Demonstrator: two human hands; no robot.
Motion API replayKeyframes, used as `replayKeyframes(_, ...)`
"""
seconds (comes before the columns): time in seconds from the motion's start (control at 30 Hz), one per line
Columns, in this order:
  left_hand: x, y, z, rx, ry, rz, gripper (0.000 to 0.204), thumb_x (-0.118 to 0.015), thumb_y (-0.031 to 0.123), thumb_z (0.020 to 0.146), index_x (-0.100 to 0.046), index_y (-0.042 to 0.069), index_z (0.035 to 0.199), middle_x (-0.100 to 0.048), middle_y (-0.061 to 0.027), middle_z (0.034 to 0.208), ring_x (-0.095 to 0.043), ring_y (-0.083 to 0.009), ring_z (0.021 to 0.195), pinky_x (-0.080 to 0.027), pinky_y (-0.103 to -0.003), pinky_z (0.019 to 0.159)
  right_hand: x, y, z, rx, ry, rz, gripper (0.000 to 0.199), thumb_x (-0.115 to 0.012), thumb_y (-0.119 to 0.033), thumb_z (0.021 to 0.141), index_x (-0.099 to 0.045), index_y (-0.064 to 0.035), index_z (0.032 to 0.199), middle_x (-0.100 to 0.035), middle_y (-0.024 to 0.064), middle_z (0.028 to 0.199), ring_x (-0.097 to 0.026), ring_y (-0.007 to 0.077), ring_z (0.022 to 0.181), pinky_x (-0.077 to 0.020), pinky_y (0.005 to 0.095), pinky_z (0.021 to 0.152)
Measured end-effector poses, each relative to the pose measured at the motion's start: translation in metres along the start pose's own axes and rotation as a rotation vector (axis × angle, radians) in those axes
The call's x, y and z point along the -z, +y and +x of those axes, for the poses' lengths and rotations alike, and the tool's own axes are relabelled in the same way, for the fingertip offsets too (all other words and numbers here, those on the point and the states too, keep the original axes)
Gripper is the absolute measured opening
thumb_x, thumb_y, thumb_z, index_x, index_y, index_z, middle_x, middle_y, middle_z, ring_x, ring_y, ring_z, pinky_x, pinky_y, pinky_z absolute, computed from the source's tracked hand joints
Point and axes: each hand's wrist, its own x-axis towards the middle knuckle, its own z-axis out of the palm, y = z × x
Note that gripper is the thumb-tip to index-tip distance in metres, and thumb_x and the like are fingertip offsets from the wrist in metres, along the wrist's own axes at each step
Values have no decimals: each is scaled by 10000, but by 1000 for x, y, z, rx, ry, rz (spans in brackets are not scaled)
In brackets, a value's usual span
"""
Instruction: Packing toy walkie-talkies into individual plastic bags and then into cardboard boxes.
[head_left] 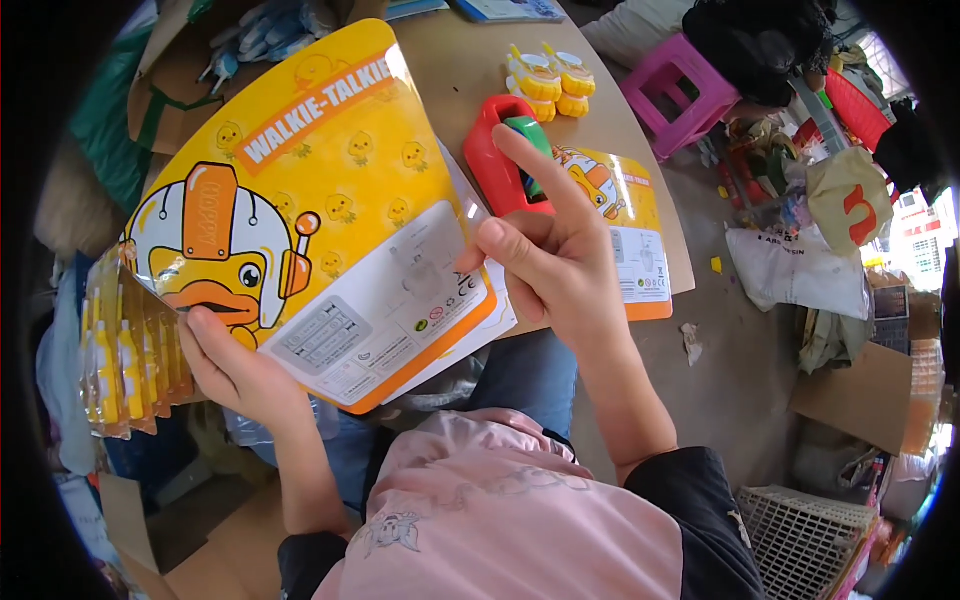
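My left hand [250, 385] grips a stack of printed cards by its lower left edge and holds it up, tilted, over the table. The front one is a yellow backing card [370, 180] with a cartoon duck in a white helmet and a white panel; white edges show behind it. At the stack's right edge is my right hand [560, 250], index finger stretched up, thumb apart, a fingertip by the card's border. Beyond it lie a red plastic object [485, 150] with a green part inside, and a similar yellow card [640, 230] flat on the table.
Several yellow-and-white toys [550, 80] stand grouped on the brown table [440, 60]. Clear packs of yellow items [125, 360] hang or stand at left, below an open carton [165, 100]. Right on the floor are a pink stool [675, 90], bags, and a white basket [800, 540].
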Motion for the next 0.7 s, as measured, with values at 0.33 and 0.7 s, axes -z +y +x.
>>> replayKeyframes(0.33, 0, 5, -11, -146, 10, -20, 435, -395, 286, 965, -429, -54, 1235, -566, -135, 1060, -583, -151, 878, -496, -255, 709, -10, 2, 6, -36, 83, 61, 525, -599, -113, 883, -373, -16, 1348, -662, 148, 726, -362, 33, 319, -237, 168, 326)
replayKeyframes(0.7, 12, 20, -6, -14, 0, -137, 403, -447, 304, 941, -472, -27, 1170, -525, -122, 1054, -551, -161, 921, -475, -280, 765, -14, -8, 3, -76, 32, -384, 239, -687, -206, 828, -595, 5, 890, -574, 28, 547, -467, 40, 403, -322, 204, 368)
